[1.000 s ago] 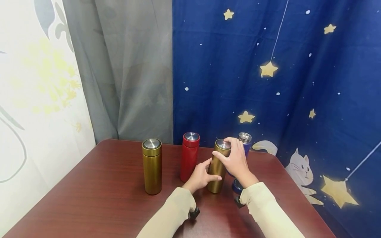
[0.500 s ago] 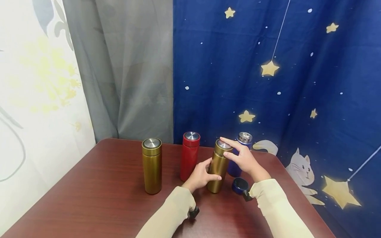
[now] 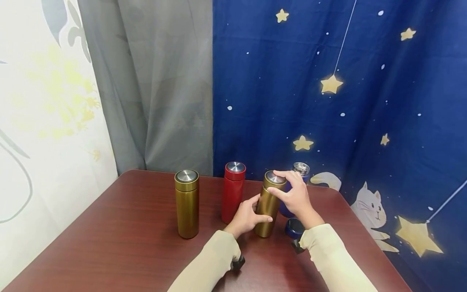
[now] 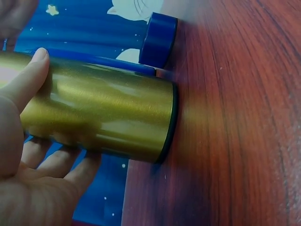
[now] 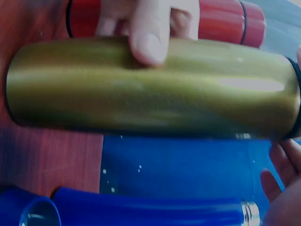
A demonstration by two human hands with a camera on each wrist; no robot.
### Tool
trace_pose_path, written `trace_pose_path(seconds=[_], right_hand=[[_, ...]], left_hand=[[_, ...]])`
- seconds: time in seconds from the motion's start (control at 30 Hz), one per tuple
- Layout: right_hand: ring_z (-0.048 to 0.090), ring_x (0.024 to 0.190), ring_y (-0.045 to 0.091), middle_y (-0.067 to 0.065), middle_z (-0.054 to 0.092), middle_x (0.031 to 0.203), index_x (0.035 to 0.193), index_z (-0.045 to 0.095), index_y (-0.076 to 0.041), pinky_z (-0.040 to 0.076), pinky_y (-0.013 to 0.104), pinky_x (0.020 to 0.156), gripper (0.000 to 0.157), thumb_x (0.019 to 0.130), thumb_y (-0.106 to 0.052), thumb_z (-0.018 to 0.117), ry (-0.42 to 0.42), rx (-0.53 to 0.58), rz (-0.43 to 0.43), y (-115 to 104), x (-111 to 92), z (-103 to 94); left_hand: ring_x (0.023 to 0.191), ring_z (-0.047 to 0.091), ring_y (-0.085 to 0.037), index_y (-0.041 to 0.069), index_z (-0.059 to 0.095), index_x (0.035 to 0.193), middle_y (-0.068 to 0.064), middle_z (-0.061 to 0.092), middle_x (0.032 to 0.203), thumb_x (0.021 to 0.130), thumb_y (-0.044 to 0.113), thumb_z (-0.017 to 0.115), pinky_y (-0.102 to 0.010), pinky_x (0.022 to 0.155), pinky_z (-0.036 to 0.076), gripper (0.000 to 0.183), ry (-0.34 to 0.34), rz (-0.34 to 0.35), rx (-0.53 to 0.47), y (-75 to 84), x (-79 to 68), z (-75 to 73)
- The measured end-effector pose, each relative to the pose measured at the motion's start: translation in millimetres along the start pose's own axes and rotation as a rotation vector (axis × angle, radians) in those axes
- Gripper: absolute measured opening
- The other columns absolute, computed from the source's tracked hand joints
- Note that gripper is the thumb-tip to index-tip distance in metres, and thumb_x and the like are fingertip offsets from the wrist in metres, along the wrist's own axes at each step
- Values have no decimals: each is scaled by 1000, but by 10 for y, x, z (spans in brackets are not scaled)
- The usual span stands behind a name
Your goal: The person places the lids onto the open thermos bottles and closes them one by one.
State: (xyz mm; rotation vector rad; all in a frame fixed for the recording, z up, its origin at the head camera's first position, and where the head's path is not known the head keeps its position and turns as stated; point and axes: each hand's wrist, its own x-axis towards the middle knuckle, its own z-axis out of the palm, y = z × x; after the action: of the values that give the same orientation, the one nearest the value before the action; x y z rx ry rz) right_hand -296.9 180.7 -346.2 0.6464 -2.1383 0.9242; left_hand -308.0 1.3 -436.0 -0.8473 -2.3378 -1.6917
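A gold thermos flask (image 3: 267,207) stands upright on the table. My left hand (image 3: 246,217) grips its body, the thumb on the near side, as the left wrist view shows with the flask's lower half (image 4: 108,108). My right hand (image 3: 297,197) pinches the steel-topped lid (image 3: 274,177) between thumb and fingers. The lid sits on the flask. Just behind to the right stands a blue thermos (image 3: 285,209) with its steel mouth uncovered, partly hidden by my right hand. A separate blue lid (image 3: 294,228) lies in front of it.
A red thermos (image 3: 232,198) with its lid on stands just left of the held flask. Further left is a second gold thermos (image 3: 187,213), also lidded. The reddish-brown table (image 3: 120,243) ends at curtains (image 3: 175,101) behind.
My right hand swung right and loosened on the lid half a second ago, then came back leftward and pinches the lid again. The left hand and the flask stay in place.
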Motion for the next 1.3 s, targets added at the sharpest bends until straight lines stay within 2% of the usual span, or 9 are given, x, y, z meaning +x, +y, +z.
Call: trace_pose_path(seconds=[0.17,0.3,0.43,0.57,0.67,0.73,0.9,1.13,1.3], right_hand=[[50,103,27,8,62,105,112,67,-10,39,44,87,56,65,-29,90,60,-50,28,-65,-10,83],[47,107,28,11,58,113,117,58,-9,39,43,89,58,72,-30,86,8,-27,88,-100,-17,98],[48,113,28,14,50,126,127,45,-5,40,37,93,54,83,-18,75,-120,185,156,-94,-33,54],[49,117,26,20,44,138,139,39,-1,39,27,96,58,87,-3,63,-236,453,155,-35,-17,-11],[50,119,21,23,44,141,144,39,-1,39,23,98,61,87,2,59,-297,566,131,13,11,-53],[51,119,17,23,46,140,144,41,-1,40,23,97,61,86,3,57,-323,600,126,37,28,-74],[50,124,15,18,52,139,140,50,-1,38,28,102,56,85,3,60,-340,534,102,58,72,-123],[45,129,29,11,55,138,138,55,-8,28,56,107,55,85,-6,71,-331,325,104,66,69,-189],[48,125,29,5,59,134,135,60,-18,33,56,104,55,83,-17,76,-288,194,99,47,40,-198]], left_hand=[[100,67,-15,8,50,141,-5,68,118,74,28,86,-28,85,53,78,1,-7,13,-4,3,8],[100,67,-15,8,50,141,-5,68,118,75,27,86,-28,85,53,77,-3,-3,9,0,-5,0],[101,66,-15,8,50,141,-4,67,118,75,27,86,-29,86,53,78,-20,-21,10,-8,-3,2],[102,66,-15,8,50,141,-4,67,118,75,28,86,-29,87,52,77,-31,-32,11,-14,5,0],[102,66,-15,8,51,140,-4,68,118,75,27,86,-30,87,52,76,-32,-31,10,-23,11,-10],[101,66,-15,8,51,139,-3,68,117,75,26,86,-30,88,52,76,-35,-30,5,-26,17,-19],[101,66,-15,9,52,139,-3,68,117,75,25,86,-30,88,52,75,-36,-31,1,-16,25,-33],[102,66,-13,11,51,140,-1,67,118,75,27,86,-29,89,51,75,-43,-42,5,5,21,-33],[102,66,-15,9,51,140,-3,68,117,75,26,86,-31,88,52,75,-38,-36,5,10,14,-19]])
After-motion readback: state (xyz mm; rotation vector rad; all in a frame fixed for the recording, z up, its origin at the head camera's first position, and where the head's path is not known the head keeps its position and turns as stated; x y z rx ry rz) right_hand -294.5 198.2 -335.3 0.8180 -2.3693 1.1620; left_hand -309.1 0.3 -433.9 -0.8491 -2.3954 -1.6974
